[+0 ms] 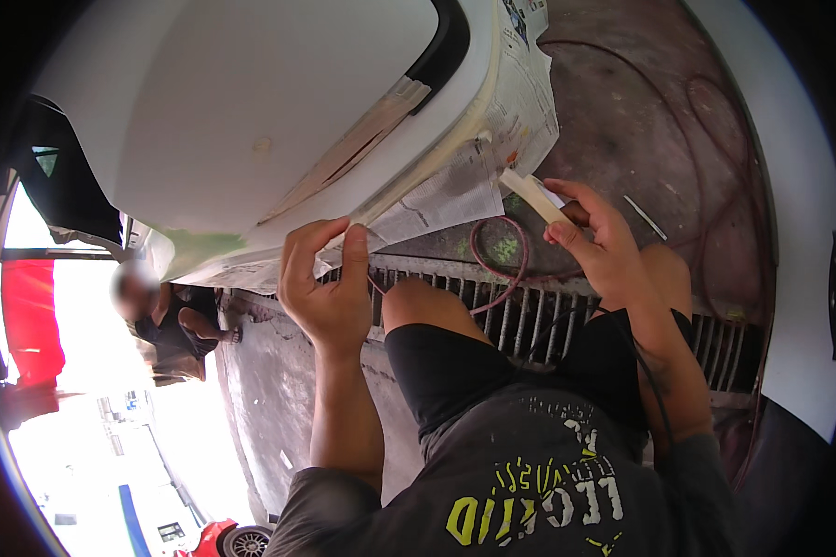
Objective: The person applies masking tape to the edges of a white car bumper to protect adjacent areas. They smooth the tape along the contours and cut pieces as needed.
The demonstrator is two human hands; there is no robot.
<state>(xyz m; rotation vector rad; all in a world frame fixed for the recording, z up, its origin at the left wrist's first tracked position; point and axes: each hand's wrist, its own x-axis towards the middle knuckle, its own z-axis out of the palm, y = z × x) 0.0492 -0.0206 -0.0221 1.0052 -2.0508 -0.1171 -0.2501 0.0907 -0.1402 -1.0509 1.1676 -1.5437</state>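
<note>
My right hand (604, 237) grips a roll of beige masking tape (540, 197), seen nearly edge-on, away from the car panel. Thumb and forefinger of my left hand (327, 288) come together at the panel's lower edge, where newspaper (450, 190) hangs; whatever lies between the fingertips is hidden. A pale strip of tape (427, 169) runs along the top of the newspaper up to those fingertips. The light grey panel (251, 102) curves above, with more tape (344, 153) around a black trim piece (444, 42) and a greenish patch (200, 243) at its left end.
A metal drain grate (520, 325) crosses the floor beneath my knees. A reddish hose (474, 246) loops beside it and over the floor at right. A thin whitish stick (646, 216) lies there. Another white car panel (790, 186) stands at right; another person (181, 320) crouches at left.
</note>
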